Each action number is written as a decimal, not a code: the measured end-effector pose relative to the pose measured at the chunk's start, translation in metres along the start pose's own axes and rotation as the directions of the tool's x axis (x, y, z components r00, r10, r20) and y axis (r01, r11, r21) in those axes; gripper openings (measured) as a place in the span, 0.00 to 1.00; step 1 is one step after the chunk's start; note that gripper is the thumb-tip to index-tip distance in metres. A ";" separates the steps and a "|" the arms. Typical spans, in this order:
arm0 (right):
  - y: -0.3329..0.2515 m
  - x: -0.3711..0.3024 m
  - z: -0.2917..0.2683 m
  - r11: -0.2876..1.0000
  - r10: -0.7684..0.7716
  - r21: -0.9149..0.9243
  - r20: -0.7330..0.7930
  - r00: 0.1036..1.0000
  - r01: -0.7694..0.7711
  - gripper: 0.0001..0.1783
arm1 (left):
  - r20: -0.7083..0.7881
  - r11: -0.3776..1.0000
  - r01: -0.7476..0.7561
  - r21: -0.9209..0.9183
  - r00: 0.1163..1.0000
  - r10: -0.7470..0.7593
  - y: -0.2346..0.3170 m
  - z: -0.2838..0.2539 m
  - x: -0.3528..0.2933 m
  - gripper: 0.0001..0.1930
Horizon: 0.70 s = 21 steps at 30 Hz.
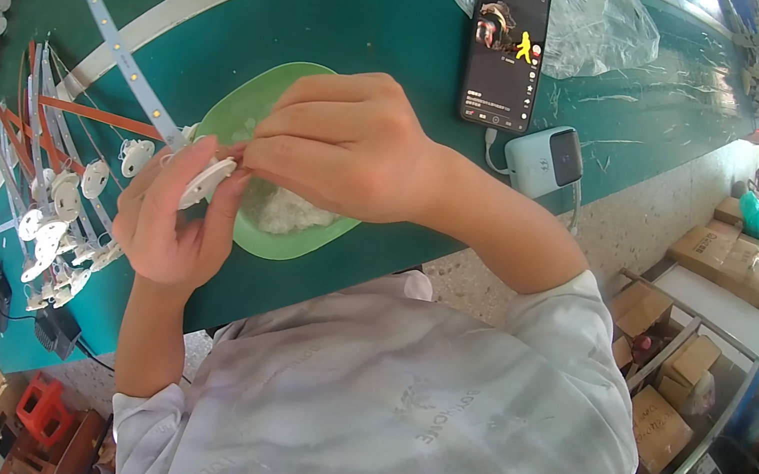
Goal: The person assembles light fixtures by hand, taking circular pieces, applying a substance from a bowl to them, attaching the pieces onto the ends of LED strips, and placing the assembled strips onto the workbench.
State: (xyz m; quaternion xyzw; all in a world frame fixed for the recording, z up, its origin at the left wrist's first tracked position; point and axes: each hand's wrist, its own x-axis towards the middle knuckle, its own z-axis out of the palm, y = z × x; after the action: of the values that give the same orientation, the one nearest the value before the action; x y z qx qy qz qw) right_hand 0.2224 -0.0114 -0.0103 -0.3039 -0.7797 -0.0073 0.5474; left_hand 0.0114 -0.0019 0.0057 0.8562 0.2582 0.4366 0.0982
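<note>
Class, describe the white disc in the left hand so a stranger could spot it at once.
On the dark green table, find the light green bowl. At its left side in the picture, the left hand pinches a white disc. Unlike the other discs clustered farther left, this one is gripped, with the right hand close beside it.

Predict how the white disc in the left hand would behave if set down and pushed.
The white disc looks thin and flat, so laid down it'd probably slide, not tip. Its rounded rim might let it roll on edge. Likely light: the left hand pinches it between finger and thumb.
</note>
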 end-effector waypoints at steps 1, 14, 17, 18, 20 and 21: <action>0.000 -0.001 0.001 1.000 0.001 0.000 0.006 1.000 -0.001 0.11 | -0.003 1.000 0.004 -0.003 1.000 -0.004 0.001 0.000 0.000 0.21; 0.001 0.006 -0.017 0.997 -0.026 0.076 0.118 0.993 0.017 0.10 | -0.003 0.998 0.044 -0.040 0.999 -0.044 0.003 0.001 0.001 0.22; 0.002 0.006 -0.015 0.997 -0.034 0.072 0.096 0.995 0.027 0.09 | -0.008 0.999 0.036 -0.026 0.999 -0.037 0.003 0.000 0.001 0.22; 0.003 0.006 -0.013 0.996 -0.045 0.077 0.069 0.997 0.039 0.09 | 0.000 1.000 0.016 0.005 1.000 -0.016 0.004 -0.001 0.002 0.22; 0.004 0.003 -0.004 0.999 -0.040 0.032 0.024 0.999 0.040 0.08 | -0.005 1.000 0.008 0.021 1.000 -0.008 0.003 -0.001 0.002 0.22; 0.004 0.002 0.000 0.999 -0.038 -0.012 -0.020 0.999 0.037 0.08 | -0.009 0.999 0.002 0.036 1.000 -0.001 0.003 -0.001 0.001 0.22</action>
State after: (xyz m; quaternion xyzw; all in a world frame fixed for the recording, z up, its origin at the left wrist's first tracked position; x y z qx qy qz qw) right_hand 0.2233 -0.0074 -0.0099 -0.2923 -0.7796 -0.0252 0.5534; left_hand 0.0119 -0.0036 0.0085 0.8556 0.2670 0.4358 0.0821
